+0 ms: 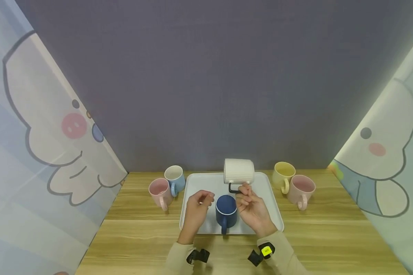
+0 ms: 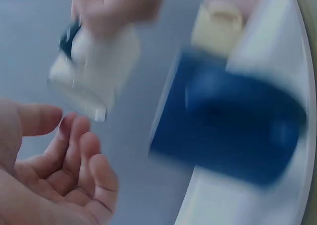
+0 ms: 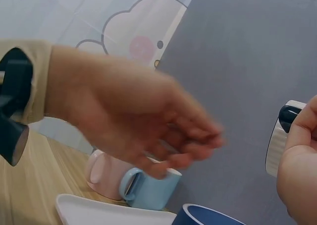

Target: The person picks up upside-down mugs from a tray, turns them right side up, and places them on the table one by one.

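My right hand [image 1: 254, 209] grips the dark handle [image 1: 233, 189] of a ribbed white mug [image 1: 239, 171]. The mug is tipped on its side over the back of the white tray [image 1: 194, 183], its mouth turned left. With fingers loosely bent and nothing between them, my left hand [image 1: 196, 211] hovers over the tray's left part. In the left wrist view its fingertips [image 2: 81, 123] come close below the white mug's rim. Between both hands a dark blue mug [image 1: 226, 218] stands upright near the tray's front edge, handle toward me.
Left of the tray stand a pink mug [image 1: 159, 191] and a light blue mug [image 1: 175, 178]. On its right are a yellow mug [image 1: 283, 175] and another pink mug [image 1: 301, 190]. A grey wall [image 1: 192, 95] rises behind the wooden table [image 1: 134, 236], with patterned cloths at both sides.
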`<state>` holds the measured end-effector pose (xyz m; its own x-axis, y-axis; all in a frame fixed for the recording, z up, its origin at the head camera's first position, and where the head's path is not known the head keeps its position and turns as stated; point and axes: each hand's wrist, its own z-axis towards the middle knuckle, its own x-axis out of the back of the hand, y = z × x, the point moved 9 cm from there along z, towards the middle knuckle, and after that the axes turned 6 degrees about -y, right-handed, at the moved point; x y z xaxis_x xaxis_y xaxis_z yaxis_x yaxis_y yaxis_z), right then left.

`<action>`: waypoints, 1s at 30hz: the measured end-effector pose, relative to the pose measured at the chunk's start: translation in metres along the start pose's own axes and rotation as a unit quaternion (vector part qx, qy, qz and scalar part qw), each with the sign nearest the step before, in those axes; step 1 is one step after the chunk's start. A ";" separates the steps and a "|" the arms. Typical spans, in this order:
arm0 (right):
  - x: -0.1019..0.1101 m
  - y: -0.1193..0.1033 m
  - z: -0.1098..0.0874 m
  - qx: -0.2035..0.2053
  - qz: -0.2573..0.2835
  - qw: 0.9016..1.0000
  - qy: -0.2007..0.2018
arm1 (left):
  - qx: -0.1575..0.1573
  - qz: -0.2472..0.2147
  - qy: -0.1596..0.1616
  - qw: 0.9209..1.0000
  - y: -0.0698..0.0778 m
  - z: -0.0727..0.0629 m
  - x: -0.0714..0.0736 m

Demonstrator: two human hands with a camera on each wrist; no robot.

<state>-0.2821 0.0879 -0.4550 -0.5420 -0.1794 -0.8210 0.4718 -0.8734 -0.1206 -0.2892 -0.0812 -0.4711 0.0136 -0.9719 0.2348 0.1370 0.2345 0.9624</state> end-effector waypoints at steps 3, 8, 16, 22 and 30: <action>-0.002 0.006 0.001 -0.008 -0.003 1.000 -0.010 | 0.028 -0.093 -0.037 0.995 0.005 0.001 -0.023; -0.003 0.016 -0.001 -0.028 -0.033 0.999 -0.018 | 0.067 -0.219 -0.105 0.968 0.008 0.000 -0.050; -0.005 0.024 -0.001 -0.057 -0.071 0.996 -0.027 | 0.112 -0.454 -0.190 0.863 0.007 -0.009 -0.071; -0.003 0.021 0.000 -0.073 -0.121 0.990 -0.010 | 0.084 -0.490 -0.215 0.841 0.013 -0.012 -0.074; 0.018 0.000 -0.013 -0.103 -0.420 0.889 0.150 | 0.022 -0.421 -0.206 0.883 0.026 -0.014 -0.062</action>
<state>-0.2825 0.0906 -0.4770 -0.5688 0.6525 -0.5007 0.1225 -0.5348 -0.8361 -0.2729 -0.0149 -0.4622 -0.4375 -0.7148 -0.5456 -0.1121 -0.5587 0.8218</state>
